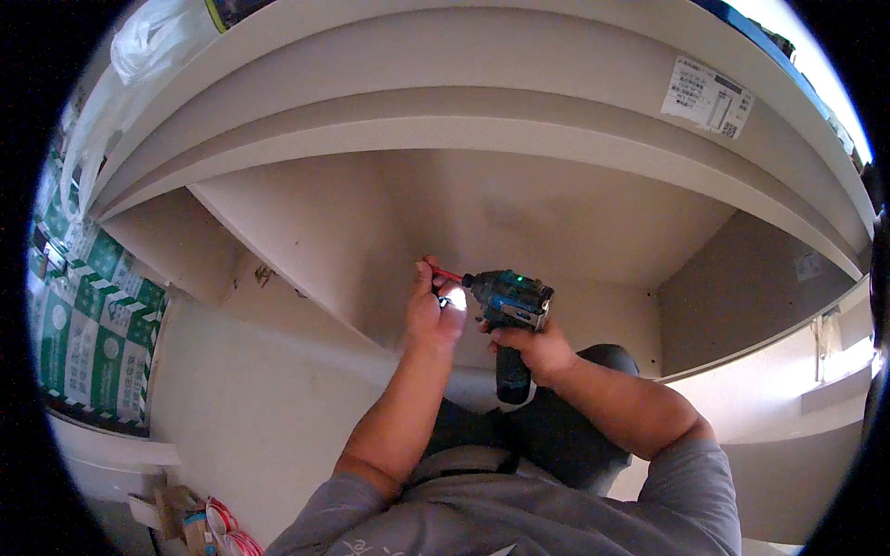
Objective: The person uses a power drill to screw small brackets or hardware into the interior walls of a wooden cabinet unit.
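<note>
My right hand (pixel 538 349) grips the handle of a dark cordless drill (pixel 510 298) with blue parts, a lit green dot and a dark battery at the bottom. My left hand (pixel 431 310) is closed around the front of a long red bit (pixel 447 274) in the drill's chuck, with its work light shining on my fingers. What else my fingers hold there, if anything, is too small to tell. Both hands are inside a pale cabinet compartment (pixel 556 204), near its inner corner.
A labelled front rail (pixel 603 74) arches above. A side panel (pixel 278 259) divides the cabinet. Left are a white plastic bag (pixel 148 46) and green-white protective sheeting (pixel 102 315); low left, cardboard pieces (pixel 176 505) and red-white coils (pixel 232 528). My knee (pixel 612 366) is below the cabinet.
</note>
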Tool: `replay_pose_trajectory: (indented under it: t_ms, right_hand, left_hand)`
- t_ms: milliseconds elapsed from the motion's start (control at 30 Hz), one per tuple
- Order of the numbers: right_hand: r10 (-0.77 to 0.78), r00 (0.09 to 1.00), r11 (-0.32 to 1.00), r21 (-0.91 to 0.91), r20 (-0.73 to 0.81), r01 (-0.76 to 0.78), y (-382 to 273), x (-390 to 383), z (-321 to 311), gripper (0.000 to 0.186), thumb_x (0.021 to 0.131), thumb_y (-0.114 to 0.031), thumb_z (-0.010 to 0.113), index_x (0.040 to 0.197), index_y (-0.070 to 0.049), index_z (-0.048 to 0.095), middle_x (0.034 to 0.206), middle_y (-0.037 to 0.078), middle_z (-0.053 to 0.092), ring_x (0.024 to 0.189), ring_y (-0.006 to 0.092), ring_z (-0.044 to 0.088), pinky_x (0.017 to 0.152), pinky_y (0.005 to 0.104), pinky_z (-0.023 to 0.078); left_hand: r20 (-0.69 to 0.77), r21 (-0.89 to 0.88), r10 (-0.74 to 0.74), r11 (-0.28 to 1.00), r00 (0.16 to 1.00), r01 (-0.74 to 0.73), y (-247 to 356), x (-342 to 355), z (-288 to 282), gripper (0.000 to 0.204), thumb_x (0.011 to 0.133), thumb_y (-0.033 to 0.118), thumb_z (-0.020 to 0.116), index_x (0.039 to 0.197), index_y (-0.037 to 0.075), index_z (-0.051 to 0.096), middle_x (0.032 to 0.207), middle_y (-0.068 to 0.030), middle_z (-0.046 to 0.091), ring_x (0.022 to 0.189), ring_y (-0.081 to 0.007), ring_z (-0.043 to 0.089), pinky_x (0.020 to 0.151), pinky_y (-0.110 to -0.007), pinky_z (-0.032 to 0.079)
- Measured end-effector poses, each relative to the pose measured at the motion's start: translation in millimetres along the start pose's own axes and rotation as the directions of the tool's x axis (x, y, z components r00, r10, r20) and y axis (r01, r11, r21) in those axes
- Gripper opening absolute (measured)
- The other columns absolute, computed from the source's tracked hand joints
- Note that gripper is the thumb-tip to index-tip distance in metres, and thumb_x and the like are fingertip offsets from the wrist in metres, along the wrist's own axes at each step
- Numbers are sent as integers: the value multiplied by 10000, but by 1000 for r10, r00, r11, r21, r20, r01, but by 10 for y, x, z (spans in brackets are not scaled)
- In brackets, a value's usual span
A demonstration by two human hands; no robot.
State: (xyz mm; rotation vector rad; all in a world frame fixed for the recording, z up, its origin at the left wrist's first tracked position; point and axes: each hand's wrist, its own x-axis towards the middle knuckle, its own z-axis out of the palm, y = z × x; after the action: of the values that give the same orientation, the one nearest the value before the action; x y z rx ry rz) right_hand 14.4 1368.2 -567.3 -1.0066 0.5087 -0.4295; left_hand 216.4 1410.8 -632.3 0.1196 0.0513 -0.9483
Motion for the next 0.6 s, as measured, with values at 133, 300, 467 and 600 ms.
replay_pose_trajectory:
  t_ms: [133, 300, 467, 600]
  right_hand:
    - [35, 999, 994, 100, -17, -33, 42, 7, 64, 409, 820, 7, 658, 1222, -47, 604, 1045, 109, 697, 836, 227, 663, 760, 364, 558]
    - [81, 992, 988, 142, -101, -67, -76, -64, 236, 433, 796, -1, 659, 1222, -55, 601, 1036, 120, 698, 803, 237, 664, 732, 380, 559]
    - [74, 990, 986, 158, -123, -54, -52, -61, 269, 447, 791, 14, 643, 1229, -59, 596, 1032, 124, 697, 785, 234, 658, 724, 378, 556]
    - [58, 993, 991, 129, -101, -45, -122, -128, 300, 453, 792, 19, 638, 1236, -58, 594, 1040, 127, 693, 791, 233, 655, 730, 375, 555]
  left_hand:
    - [-24, -107, -102, 989, 994, 99, 78, -85, 31, 209, 1012, 286, 568, 1024, 81, 609, 900, -24, 619, 700, -94, 513, 551, -206, 439]
    - [-160, -97, -205, 977, 966, 191, 415, -175, -160, 255, 1023, 202, 472, 1061, -11, 607, 935, -105, 652, 724, -190, 614, 615, -282, 567]
    - [-370, -21, -171, 984, 913, 176, 627, -75, -310, 288, 1039, 172, 429, 1126, -35, 611, 1033, -147, 671, 813, -213, 645, 675, -280, 587]
    - [-206, 99, -237, 960, 950, 261, 766, -158, -247, 306, 1058, 201, 407, 1173, -12, 595, 1077, -118, 676, 836, -188, 636, 700, -272, 581]
